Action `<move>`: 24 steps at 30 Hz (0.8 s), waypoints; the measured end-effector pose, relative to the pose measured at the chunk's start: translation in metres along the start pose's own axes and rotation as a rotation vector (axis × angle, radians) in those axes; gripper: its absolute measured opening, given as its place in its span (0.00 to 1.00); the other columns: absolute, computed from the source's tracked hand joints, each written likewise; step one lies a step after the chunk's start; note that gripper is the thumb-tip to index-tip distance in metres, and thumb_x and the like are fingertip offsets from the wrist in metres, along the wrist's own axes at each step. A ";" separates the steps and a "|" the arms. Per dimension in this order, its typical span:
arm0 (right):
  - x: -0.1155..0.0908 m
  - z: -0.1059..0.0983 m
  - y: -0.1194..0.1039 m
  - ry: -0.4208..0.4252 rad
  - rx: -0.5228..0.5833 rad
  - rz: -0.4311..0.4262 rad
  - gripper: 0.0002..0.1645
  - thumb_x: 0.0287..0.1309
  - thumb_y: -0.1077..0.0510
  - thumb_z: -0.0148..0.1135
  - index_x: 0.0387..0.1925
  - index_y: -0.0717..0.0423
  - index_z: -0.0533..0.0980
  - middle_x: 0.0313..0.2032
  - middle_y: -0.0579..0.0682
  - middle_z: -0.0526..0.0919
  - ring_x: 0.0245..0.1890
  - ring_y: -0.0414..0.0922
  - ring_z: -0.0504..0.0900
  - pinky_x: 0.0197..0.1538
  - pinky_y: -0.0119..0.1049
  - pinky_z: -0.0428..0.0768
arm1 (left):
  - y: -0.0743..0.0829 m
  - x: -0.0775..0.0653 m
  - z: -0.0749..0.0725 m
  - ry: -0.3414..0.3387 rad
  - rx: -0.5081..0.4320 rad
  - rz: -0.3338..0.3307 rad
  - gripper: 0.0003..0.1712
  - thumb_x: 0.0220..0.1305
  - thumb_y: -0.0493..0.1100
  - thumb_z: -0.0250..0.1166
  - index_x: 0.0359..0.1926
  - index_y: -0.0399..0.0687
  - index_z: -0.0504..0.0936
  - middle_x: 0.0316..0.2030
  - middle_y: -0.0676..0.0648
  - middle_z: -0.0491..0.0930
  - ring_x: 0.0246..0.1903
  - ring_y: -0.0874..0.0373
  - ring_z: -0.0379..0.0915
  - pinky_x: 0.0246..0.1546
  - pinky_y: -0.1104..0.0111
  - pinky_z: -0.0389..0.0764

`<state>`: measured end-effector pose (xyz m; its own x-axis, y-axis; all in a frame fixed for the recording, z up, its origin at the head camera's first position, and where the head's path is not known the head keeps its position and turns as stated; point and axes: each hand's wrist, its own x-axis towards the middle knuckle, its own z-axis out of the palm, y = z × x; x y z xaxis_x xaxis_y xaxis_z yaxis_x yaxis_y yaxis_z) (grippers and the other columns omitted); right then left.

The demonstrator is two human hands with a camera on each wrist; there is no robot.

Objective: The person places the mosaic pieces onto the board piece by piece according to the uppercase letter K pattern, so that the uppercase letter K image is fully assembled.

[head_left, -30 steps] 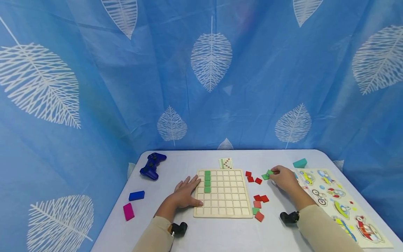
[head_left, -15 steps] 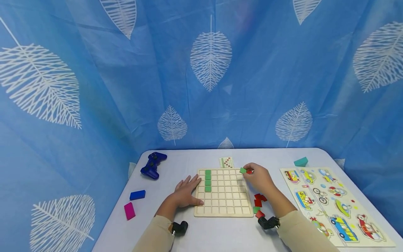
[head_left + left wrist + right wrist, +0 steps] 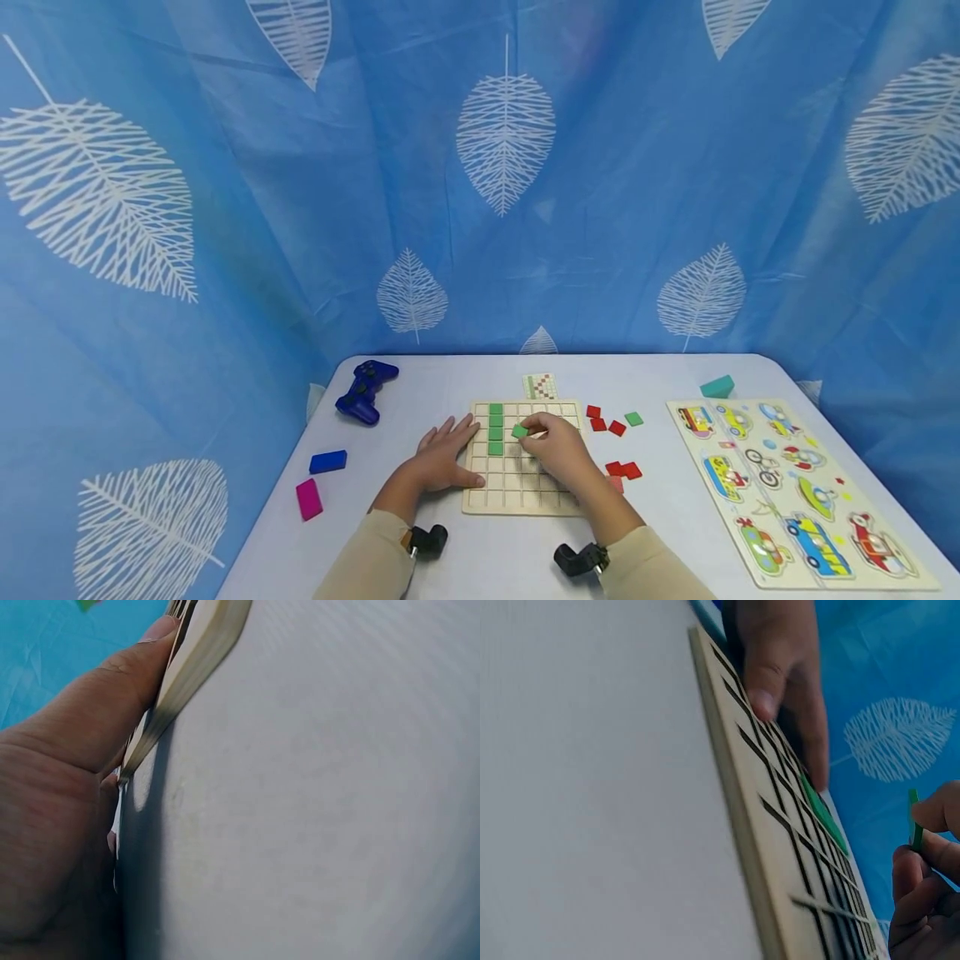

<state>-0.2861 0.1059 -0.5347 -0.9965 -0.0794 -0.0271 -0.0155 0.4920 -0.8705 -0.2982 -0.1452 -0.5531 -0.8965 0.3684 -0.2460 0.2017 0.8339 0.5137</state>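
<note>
A wooden grid board lies on the white table. Green square tiles form a column near its left side. My left hand rests with spread fingers along the board's left edge; in the left wrist view its thumb lies on the board's rim. Over the middle of the board, my right hand pinches another green tile between thumb and fingers. The right wrist view shows this tile edge-on, raised above the grid.
Right of the board lie loose red tiles and one green tile. A small pattern card sits behind it. A vehicle puzzle fills the right side. Left are a game controller, a blue block and a pink block.
My right hand has picked up a green tile from the loose tiles at the right and carried it left over the board. My left hand has stayed at the board's edge.
</note>
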 end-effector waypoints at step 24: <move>-0.011 0.043 0.004 -0.067 -0.159 -0.083 0.13 0.56 0.60 0.73 0.45 0.51 0.86 0.40 0.44 0.83 0.42 0.43 0.79 0.48 0.43 0.81 | 0.002 -0.001 -0.002 0.000 0.014 -0.003 0.63 0.53 0.70 0.77 0.83 0.59 0.57 0.85 0.53 0.47 0.84 0.44 0.34 0.81 0.42 0.37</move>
<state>-0.2721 0.0715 -0.5592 -0.9837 -0.1799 0.0041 -0.1151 0.6118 -0.7826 -0.2977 -0.1446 -0.5503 -0.8970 0.3660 -0.2479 0.2044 0.8406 0.5016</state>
